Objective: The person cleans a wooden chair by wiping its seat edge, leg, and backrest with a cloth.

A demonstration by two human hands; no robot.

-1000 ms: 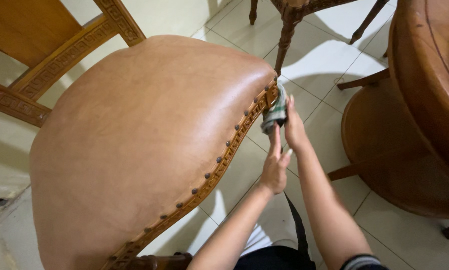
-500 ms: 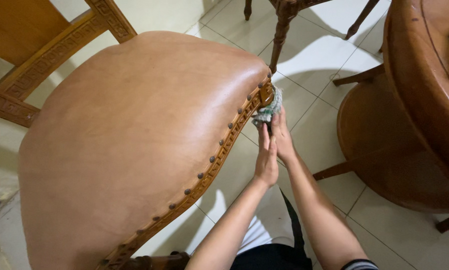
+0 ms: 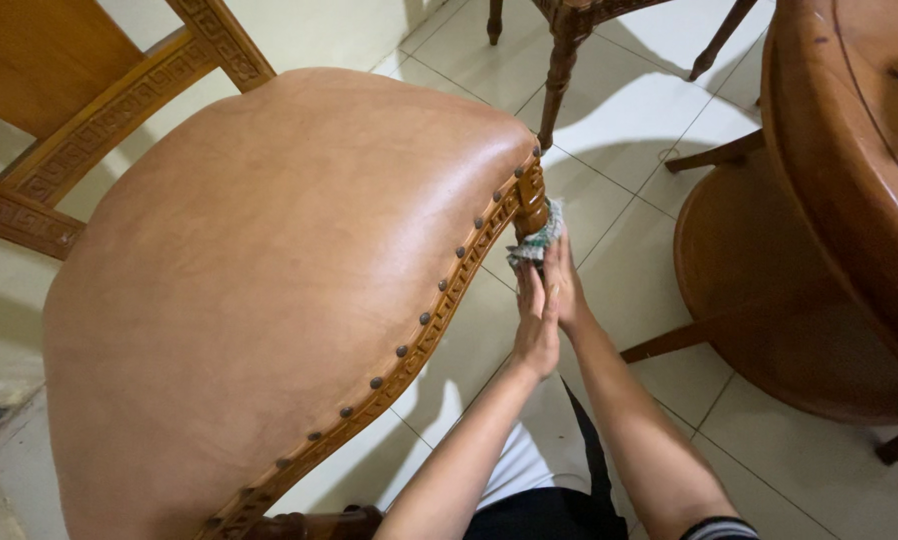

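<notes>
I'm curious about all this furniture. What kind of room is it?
Probably a dining room in a home: a padded wooden chair, a round wooden table and a white tiled floor.

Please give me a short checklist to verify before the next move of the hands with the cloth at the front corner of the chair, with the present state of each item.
1. Cloth pressed on the carved corner of the chair: ok.
2. Right hand on the cloth: ok.
3. Left hand beside the right hand, fingers flat: ok.
4. Grip on the cloth firm: cannot tell, the fingers hide it.
5. Round wooden table apart from the arms: ok.
6. Chair leg under the corner clean: cannot tell, hidden.
</notes>
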